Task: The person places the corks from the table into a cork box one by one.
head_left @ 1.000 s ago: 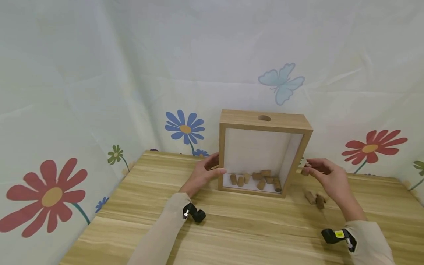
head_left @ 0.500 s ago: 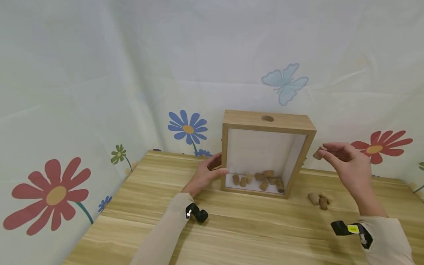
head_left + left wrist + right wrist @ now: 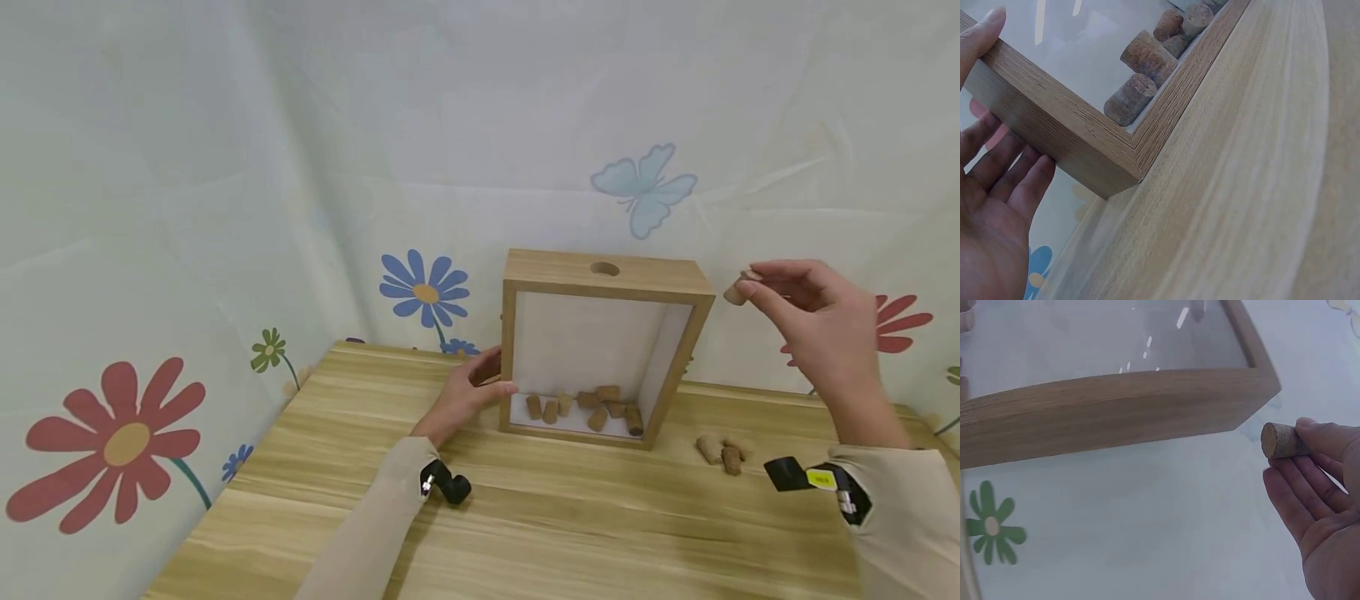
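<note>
In the head view a wooden shadow box (image 3: 517, 350) with a clear front stands upright on the table, a round hole (image 3: 605, 268) in its top. Several corks (image 3: 597, 418) lie along its floor. My left hand (image 3: 465, 392) holds the box's left side, thumb on the front frame and fingers along the side, as the left wrist view also shows. My right hand (image 3: 828, 325) pinches a single cork (image 3: 1285, 440) between thumb and fingers. It is raised to the right of the box's top corner, apart from the box.
A small group of loose corks (image 3: 722, 452) lies on the wood-grain table (image 3: 570, 517), right of the box. Behind the table hangs a pale cloth backdrop (image 3: 480, 150) printed with flowers and a butterfly. Each wrist wears a black camera mount (image 3: 450, 485).
My right hand has lifted the cork up and to the right, from beside the box's lower right side to near its top height. The left hand has kept its hold on the box.
</note>
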Action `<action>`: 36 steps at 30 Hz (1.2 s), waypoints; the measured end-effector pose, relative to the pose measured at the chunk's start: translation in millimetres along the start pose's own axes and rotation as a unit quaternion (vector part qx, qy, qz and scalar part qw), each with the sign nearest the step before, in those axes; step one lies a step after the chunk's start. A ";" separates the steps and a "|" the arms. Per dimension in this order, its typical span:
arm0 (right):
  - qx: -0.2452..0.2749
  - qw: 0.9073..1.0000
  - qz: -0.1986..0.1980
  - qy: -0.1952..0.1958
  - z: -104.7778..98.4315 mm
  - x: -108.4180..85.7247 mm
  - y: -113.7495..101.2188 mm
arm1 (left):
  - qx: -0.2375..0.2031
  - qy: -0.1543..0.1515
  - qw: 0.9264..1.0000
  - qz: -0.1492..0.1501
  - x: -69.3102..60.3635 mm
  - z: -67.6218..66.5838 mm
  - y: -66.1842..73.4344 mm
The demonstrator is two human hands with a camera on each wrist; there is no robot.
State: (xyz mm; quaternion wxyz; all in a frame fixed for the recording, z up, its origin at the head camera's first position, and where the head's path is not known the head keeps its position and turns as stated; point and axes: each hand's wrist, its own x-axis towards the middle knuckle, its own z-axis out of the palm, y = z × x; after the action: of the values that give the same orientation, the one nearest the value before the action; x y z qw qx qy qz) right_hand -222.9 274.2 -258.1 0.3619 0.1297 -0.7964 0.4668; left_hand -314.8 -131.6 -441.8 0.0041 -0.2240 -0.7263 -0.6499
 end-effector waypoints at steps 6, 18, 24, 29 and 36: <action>0.010 1.000 -0.009 -0.011 3.3 13.9 -20.4 | 0.000 -0.001 1.000 0.006 1.1 -0.4 -0.2; -0.016 0.995 -0.078 -0.066 36.3 29.9 -51.4 | -0.001 -0.005 1.000 0.008 3.1 -1.2 -3.7; -0.001 0.991 -0.092 -0.092 53.1 36.3 -58.8 | 0.001 -0.005 1.000 0.005 3.5 -1.9 -4.9; 0.003 0.989 -0.093 -0.113 65.4 40.8 -61.0 | 0.001 -0.005 1.000 0.007 3.5 -1.6 -5.3; -0.011 0.985 -0.097 -0.140 81.5 43.3 -62.8 | 0.000 -0.001 1.000 0.003 1.5 -1.7 -3.9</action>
State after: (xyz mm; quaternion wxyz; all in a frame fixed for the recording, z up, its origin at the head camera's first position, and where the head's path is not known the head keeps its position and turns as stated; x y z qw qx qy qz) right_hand -256.3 178.3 -211.8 0.2919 0.2667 -0.8278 0.3980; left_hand -317.9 -132.9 -444.8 0.0051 -0.2266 -0.7258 -0.6495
